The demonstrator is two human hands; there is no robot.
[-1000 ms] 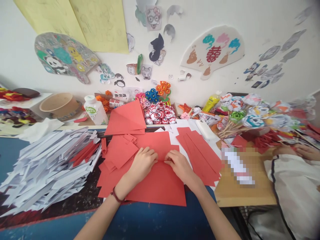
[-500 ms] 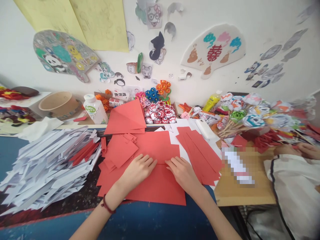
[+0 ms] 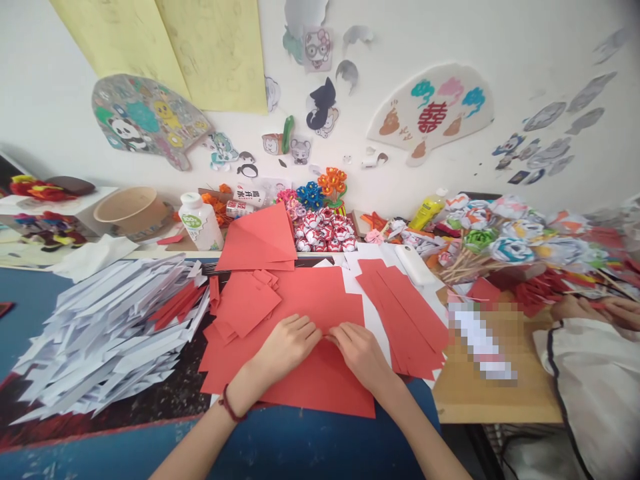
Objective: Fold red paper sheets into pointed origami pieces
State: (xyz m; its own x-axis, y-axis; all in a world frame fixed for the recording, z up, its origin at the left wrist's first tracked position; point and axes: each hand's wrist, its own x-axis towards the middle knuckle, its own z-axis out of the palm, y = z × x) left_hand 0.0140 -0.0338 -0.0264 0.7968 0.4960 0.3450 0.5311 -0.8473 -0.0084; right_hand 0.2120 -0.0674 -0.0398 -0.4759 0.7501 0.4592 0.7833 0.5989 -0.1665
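My left hand (image 3: 294, 343) and my right hand (image 3: 359, 350) meet over a large sheet of red paper (image 3: 315, 393). Both are closed, with fingertips pinched close together on a small piece of red paper (image 3: 326, 333). That piece blends with the red sheet under it, and the fingers cover most of it. Left of my left hand lie smaller red paper squares (image 3: 250, 303). To the right of my right hand, long red paper strips (image 3: 403, 313) rest on white paper (image 3: 376, 319).
A big heap of folded white paper pieces (image 3: 110, 333) covers the left side. Behind stand a white bottle (image 3: 200, 223), red-and-white paper flowers (image 3: 327, 230) and a yellow bottle (image 3: 429, 210). At right, another person's sleeve (image 3: 590, 373) reaches over a wooden board (image 3: 500, 403).
My hands have drawn closer together, and the fingertips now nearly touch over the small red paper. The whole view has shifted slightly.
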